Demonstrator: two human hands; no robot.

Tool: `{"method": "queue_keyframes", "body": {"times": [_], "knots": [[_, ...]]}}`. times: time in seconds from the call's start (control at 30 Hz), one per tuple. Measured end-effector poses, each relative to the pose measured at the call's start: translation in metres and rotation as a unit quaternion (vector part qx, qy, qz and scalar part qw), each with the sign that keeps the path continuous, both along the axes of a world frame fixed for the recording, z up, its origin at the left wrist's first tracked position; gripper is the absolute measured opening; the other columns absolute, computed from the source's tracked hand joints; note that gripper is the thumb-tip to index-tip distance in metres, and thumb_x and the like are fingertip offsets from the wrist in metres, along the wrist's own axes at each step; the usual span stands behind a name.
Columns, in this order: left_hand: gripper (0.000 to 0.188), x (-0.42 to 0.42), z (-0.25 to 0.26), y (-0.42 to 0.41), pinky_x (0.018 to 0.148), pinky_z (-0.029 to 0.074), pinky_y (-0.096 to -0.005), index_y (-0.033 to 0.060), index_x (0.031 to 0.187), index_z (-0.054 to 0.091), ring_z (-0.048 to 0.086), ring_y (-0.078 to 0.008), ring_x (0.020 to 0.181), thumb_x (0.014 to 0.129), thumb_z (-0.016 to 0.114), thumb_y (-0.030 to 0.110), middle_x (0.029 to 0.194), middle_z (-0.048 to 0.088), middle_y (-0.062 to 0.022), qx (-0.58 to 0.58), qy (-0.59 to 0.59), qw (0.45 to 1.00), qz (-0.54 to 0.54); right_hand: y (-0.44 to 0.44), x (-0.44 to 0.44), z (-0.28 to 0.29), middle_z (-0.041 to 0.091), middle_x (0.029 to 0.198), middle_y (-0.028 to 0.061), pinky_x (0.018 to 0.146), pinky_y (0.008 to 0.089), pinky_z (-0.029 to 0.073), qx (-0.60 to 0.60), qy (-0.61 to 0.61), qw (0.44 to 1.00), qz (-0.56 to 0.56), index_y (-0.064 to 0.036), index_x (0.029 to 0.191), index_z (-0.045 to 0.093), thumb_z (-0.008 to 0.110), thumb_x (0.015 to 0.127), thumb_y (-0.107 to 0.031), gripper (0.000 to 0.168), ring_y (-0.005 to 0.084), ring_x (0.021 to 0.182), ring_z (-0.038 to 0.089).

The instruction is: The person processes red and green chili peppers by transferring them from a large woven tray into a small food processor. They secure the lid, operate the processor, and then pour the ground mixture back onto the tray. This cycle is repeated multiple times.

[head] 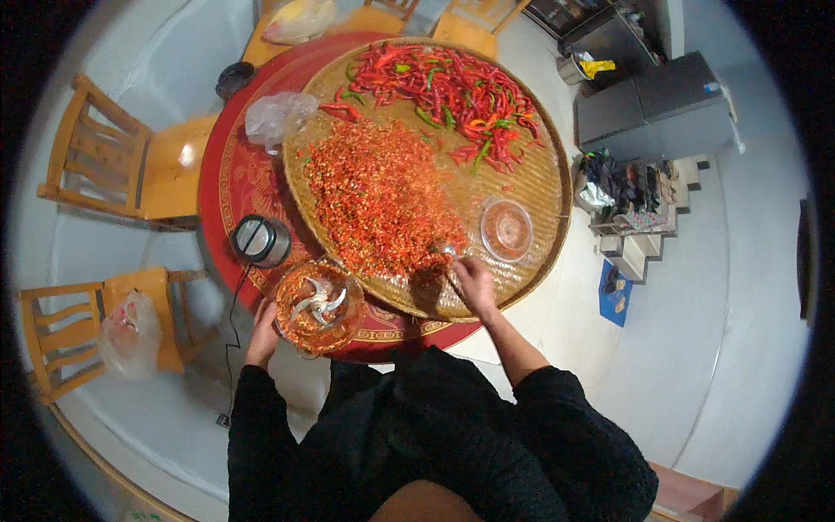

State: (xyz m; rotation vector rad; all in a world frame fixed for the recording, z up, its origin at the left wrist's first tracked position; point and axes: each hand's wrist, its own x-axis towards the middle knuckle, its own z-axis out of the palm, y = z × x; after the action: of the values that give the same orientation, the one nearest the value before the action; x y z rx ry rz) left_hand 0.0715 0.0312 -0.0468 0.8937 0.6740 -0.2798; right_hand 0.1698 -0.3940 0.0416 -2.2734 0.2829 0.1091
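Note:
My left hand [262, 334] grips the side of a clear food-processor bowl [357, 307], its inner wall smeared with chopped chili. Inside it, a curved metal blade [318, 301] shows. In my right hand [477, 286] is the handle of a metal spoon [447, 250], its head at the lower edge of a broad heap of chopped red chili [381, 196]. That heap lies on a large round woven bamboo tray [522, 156]. Whole red chilies [443, 85], with some green ones among them, cover the tray's far side. A round clear lid [507, 230] rests right of the heap.
The tray sits on a round red table [235, 163]. A motor base [261, 240] with a cord stands left of the bowl. Beside the tray lies a crumpled plastic bag [279, 119]. Wooden chairs [98, 156] flank the table; a grey refrigerator [652, 111] is at the right.

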Motion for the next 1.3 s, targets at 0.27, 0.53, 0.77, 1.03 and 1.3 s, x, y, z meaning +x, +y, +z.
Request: {"method": "queue_keyframes", "body": {"times": [0.27, 0.53, 0.77, 1.03, 1.3], "knots": [[0.026, 0.027, 0.035, 0.014, 0.085, 0.043, -0.0278, 0.0001, 0.111, 0.056, 0.054, -0.0154, 0.099, 0.093, 0.055, 0.019, 0.11, 0.056, -0.0061, 0.527, 0.019, 0.848, 0.057, -0.168, 0.069, -0.003, 0.063, 0.075, 0.0092, 0.064, 0.0296, 0.047, 0.017, -0.06, 0.987, -0.15, 0.005, 0.085, 0.061, 0.071, 0.082, -0.026, 0.032, 0.0135, 0.07, 0.056], [0.021, 0.253, 0.098, -0.14, 0.086, 0.044, -0.0275, -0.0004, 0.111, 0.055, 0.054, -0.0127, 0.097, 0.091, 0.055, 0.008, 0.104, 0.057, -0.0045, 0.456, -0.345, 0.82, 0.022, -0.281, 0.27, -0.051, 0.063, 0.106, 0.0222, 0.087, 0.0387, 0.046, -0.056, -0.079, 0.993, -0.06, 0.006, 0.111, 0.059, 0.069, 0.077, -0.048, 0.065, 0.0327, 0.101, 0.06], [0.06, 0.464, 0.025, -0.246, 0.101, 0.036, -0.0423, 0.0029, 0.13, 0.045, 0.045, -0.0337, 0.122, 0.083, 0.064, 0.035, 0.128, 0.048, -0.022, 0.602, -0.223, 0.756, -0.126, -0.232, 0.425, -0.04, 0.051, 0.125, 0.0283, 0.101, 0.0402, 0.038, -0.029, -0.07, 0.997, 0.029, 0.009, 0.125, 0.049, 0.062, 0.076, -0.059, 0.085, 0.0364, 0.118, 0.05], [0.089, 0.543, -0.016, -0.329, 0.105, 0.027, -0.0519, 0.0132, 0.146, 0.02, 0.026, -0.0432, 0.132, 0.081, 0.054, 0.063, 0.142, 0.028, -0.0284, 0.634, -0.078, 0.754, -0.153, -0.224, 0.505, -0.09, 0.05, 0.123, 0.0301, 0.1, 0.0466, 0.037, -0.124, -0.1, 0.987, 0.015, 0.0, 0.134, 0.041, 0.054, 0.072, -0.073, 0.097, 0.0419, 0.117, 0.047], [0.058, 0.529, -0.002, -0.435, 0.098, 0.034, -0.0447, 0.0163, 0.132, 0.047, 0.045, -0.0364, 0.114, 0.087, 0.053, 0.052, 0.117, 0.05, -0.0197, 0.63, -0.1, 0.763, -0.105, -0.145, 0.463, -0.099, 0.058, 0.11, 0.0243, 0.089, 0.0505, 0.04, -0.024, -0.141, 0.99, 0.021, -0.007, 0.129, 0.049, 0.062, 0.074, -0.06, 0.077, 0.0412, 0.103, 0.053]]}}
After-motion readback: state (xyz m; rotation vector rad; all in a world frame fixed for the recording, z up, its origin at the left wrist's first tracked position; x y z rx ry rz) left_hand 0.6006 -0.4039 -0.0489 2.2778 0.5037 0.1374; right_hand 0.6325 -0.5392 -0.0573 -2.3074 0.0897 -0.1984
